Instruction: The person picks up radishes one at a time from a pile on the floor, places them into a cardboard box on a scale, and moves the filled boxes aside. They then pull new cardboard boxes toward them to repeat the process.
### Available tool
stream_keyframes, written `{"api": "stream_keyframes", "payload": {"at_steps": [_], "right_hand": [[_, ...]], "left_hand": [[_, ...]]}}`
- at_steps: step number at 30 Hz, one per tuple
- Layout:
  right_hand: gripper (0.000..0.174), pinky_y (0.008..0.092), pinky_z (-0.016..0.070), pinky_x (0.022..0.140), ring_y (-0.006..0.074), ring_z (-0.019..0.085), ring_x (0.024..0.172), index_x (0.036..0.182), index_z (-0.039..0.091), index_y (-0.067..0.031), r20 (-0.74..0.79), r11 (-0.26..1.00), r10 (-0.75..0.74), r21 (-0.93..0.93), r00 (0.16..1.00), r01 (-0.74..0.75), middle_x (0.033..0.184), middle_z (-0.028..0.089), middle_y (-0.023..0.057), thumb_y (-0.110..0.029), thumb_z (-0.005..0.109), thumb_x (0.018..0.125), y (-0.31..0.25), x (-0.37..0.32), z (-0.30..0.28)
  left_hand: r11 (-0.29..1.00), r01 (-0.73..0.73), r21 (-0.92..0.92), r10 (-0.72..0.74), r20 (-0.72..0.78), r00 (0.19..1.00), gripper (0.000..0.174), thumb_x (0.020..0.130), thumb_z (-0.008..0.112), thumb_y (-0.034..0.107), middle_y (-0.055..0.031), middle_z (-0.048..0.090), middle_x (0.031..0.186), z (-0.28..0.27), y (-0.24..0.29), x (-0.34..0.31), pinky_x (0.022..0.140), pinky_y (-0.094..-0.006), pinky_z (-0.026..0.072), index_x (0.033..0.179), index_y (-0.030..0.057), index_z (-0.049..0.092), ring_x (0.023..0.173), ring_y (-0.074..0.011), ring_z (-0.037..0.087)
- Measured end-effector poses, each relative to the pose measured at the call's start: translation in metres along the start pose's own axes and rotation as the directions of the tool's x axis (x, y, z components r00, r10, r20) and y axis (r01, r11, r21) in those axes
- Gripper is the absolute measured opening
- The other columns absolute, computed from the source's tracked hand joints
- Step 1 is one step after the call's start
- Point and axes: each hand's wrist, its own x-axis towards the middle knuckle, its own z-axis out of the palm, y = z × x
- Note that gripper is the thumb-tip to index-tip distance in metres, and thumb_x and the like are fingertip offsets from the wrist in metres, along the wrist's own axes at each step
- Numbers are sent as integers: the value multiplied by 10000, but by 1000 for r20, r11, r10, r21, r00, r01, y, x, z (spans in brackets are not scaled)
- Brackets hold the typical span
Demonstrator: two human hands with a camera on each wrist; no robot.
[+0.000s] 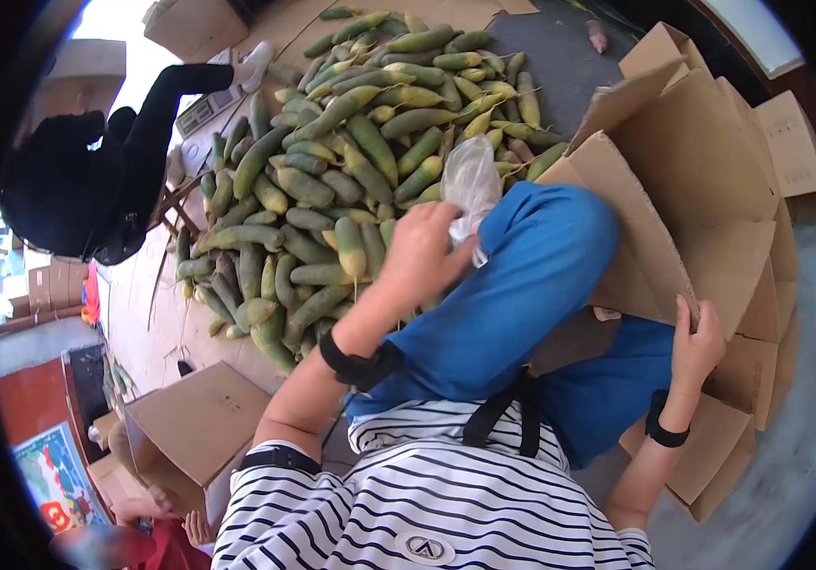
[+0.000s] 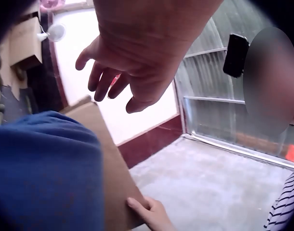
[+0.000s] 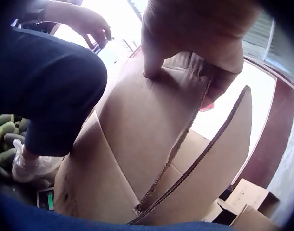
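Observation:
My left hand (image 1: 427, 249) is over the bent knee in blue trousers (image 1: 546, 252), fingers loosely bent and holding nothing, as the left wrist view also shows. Beyond it, a clear plastic bag (image 1: 471, 180) wraps the foot below that knee. My right hand (image 1: 698, 347) pinches the edge of a flap on a large open cardboard box (image 1: 712, 142), thumb on one face and fingers on the other. In the right wrist view that flap (image 3: 147, 110) fills the middle, and part of the fingers is hidden behind it.
A big heap of green radishes (image 1: 332, 180) covers the floor ahead. Someone in dark clothing (image 1: 66, 185) is at the left by a scale (image 1: 207, 112). An open carton (image 1: 201, 418) stands lower left, near a person in red (image 1: 175, 546). More cartons (image 1: 793, 147) stand at the right.

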Motion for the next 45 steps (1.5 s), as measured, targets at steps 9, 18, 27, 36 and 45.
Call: {"api": "stream_keyframes", "payload": {"at_steps": [9, 18, 27, 36, 45], "right_hand": [[313, 385, 439, 587, 316, 567, 665, 810, 571, -43, 41, 998, 17, 53, 999, -19, 738, 584, 124, -338, 632, 893, -1, 4, 0], [346, 379, 413, 592, 316, 528, 666, 811, 547, -26, 79, 996, 57, 66, 995, -62, 738, 553, 142, -351, 603, 912, -1, 7, -2], [325, 402, 417, 586, 355, 537, 684, 798, 542, -27, 29, 994, 98, 35, 995, -99, 745, 548, 160, -323, 639, 890, -3, 4, 1], [280, 401, 438, 577, 309, 566, 688, 728, 531, -64, -84, 999, -35, 12, 996, 36, 710, 567, 100, -266, 712, 795, -10, 9, -9], [306, 367, 426, 540, 259, 544, 634, 698, 509, -83, -103, 997, -55, 49, 993, 60, 671, 528, 64, -302, 705, 783, -8, 1, -8]], "left_hand": [[283, 541, 792, -749, -169, 640, 540, 733, 739, 253, -120, 522, 1195, -72, -221, -177, 895, -456, 448, 1180, 85, 486, 1135, -313, 513], [266, 573, 775, -778, -179, 602, 367, 814, 618, 152, -107, 559, 1119, -77, -306, -246, 853, -456, 464, 1169, 111, 533, 1092, -327, 529], [446, 318, 836, -615, 29, 788, 431, 742, 695, 212, -132, 582, 1078, -59, -216, -188, 826, -421, 478, 1138, 101, 567, 1048, -325, 546], [807, 340, -483, -453, -136, 881, 449, 877, 682, 149, -97, 584, 1187, -90, -106, -80, 882, -291, 453, 1259, -13, 512, 1060, -165, 558], [632, -146, -761, 55, -144, 988, 387, 916, 595, 185, -88, 573, 1163, -39, 117, 90, 895, -310, 436, 1220, -37, 503, 1025, -148, 549]]}}
